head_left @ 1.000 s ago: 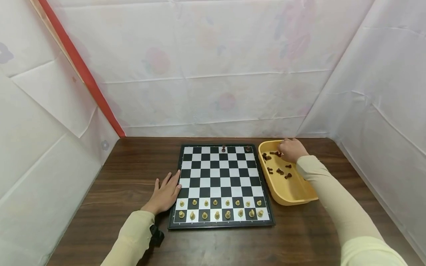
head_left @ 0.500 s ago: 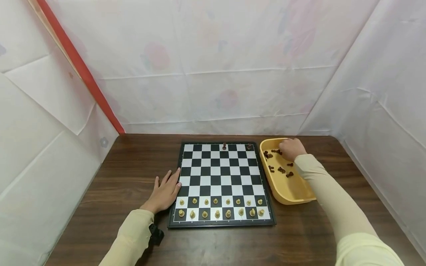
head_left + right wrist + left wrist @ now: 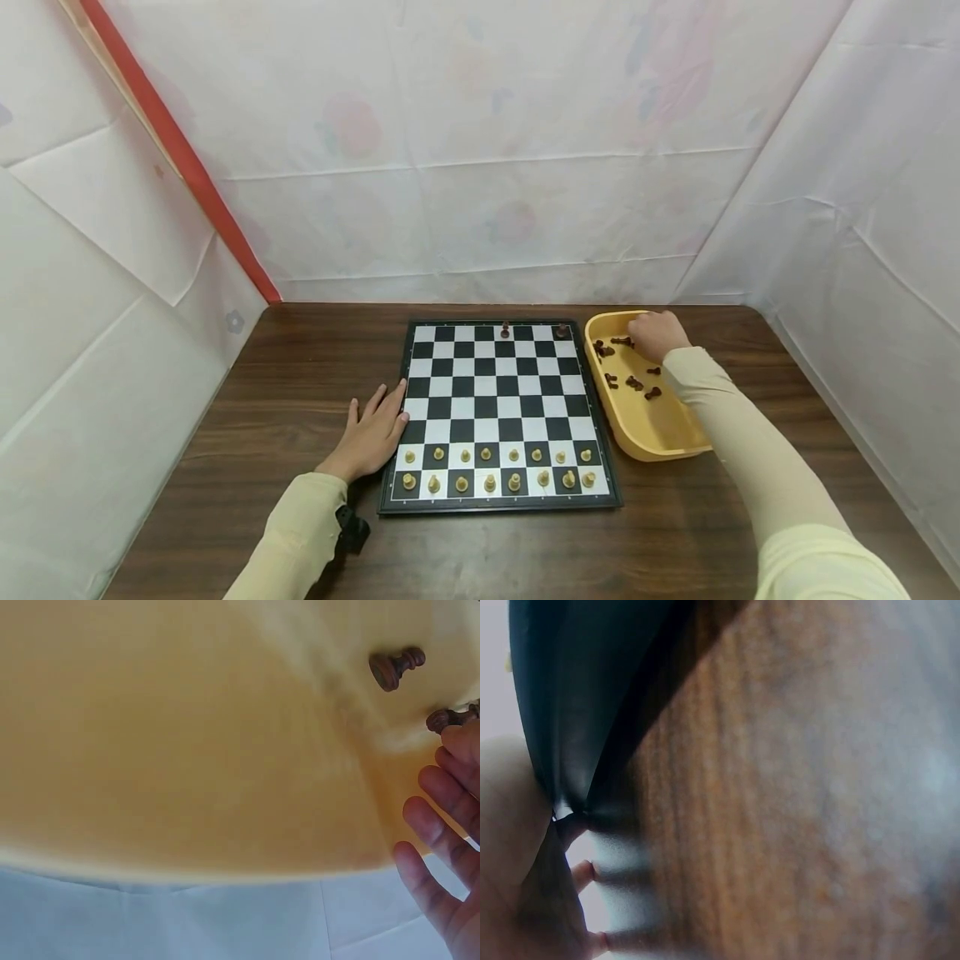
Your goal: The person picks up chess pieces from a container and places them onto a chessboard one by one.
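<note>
A black-and-white chessboard (image 3: 498, 412) lies in the middle of the brown table (image 3: 300, 392). Light pieces (image 3: 495, 468) fill its two near rows, and two dark pieces (image 3: 505, 330) stand on the far row. My left hand (image 3: 371, 433) rests flat on the table, fingers straight, touching the board's left edge (image 3: 562, 712). My right hand (image 3: 658, 335) is over the far end of the yellow tray (image 3: 660, 433). In the right wrist view a forefinger (image 3: 461, 742) touches a lying dark piece (image 3: 448, 718), the other fingers hang loosely spread, and the thumb is hidden.
Several dark pieces (image 3: 633, 383) lie loose in the tray, one more (image 3: 395, 667) near my right hand. White sheeting walls the table at the back and on both sides, with a red strip (image 3: 180, 158) at the left. Bare wood (image 3: 487, 550) runs along the near edge.
The view has shifted slightly since a second ago. My right hand has stayed at the tray's far end with barely any movement. The left hand has not moved.
</note>
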